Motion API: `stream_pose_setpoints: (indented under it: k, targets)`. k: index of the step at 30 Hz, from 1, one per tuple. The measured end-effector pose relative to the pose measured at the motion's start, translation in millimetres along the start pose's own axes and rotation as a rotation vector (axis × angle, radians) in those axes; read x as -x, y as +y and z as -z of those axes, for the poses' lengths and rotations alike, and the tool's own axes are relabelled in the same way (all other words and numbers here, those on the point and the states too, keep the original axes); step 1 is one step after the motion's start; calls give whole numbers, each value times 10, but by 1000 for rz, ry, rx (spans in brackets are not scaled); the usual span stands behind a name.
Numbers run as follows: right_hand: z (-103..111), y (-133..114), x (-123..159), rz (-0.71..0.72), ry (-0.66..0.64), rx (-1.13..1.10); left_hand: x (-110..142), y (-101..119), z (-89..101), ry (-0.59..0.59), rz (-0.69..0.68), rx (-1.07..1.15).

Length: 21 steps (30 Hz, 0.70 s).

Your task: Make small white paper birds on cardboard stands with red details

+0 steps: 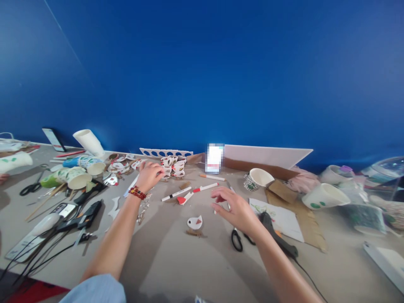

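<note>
My left hand (150, 176), with a red beaded bracelet at the wrist, hovers beside a cluster of small white bird-shaped cutouts (173, 167). Its fingers are loosely bent, and nothing shows in them. On the right, my right hand (233, 207) is open above the table, thumb and curved fingers apart. Beneath it lie black-handled scissors (236, 240), partly hidden by the hand and forearm. Between my hands a single white bird cutout (195, 222) with a reddish wing lies on the table. Behind it are a red-and-white cut piece (184, 198), a black marker (176, 194) and a red marker (205, 187).
A glue gun (277, 235) with a cord lies by my right forearm, near a drawn-on paper sheet (284, 221) and cardboard (307, 219). Paper cups (259, 179) stand right. At left are more cups (78, 179), glue guns (85, 216) and cords. A phone (215, 159) leans at the back.
</note>
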State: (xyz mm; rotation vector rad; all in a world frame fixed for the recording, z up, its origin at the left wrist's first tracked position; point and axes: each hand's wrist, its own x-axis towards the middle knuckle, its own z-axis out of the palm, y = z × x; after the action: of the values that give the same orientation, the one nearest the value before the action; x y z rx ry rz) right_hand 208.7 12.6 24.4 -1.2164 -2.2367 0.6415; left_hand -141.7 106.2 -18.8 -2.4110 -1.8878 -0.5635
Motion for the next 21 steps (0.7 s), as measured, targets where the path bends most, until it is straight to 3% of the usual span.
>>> stream_pose_setpoints:
  k: [6,21]
  targets:
    - [12,-1,6,13,-8,-8,6,-86,-103,-38,15,14]
    - [31,-12,-3,12,-63,18,13,-168,-102,-111,62,61]
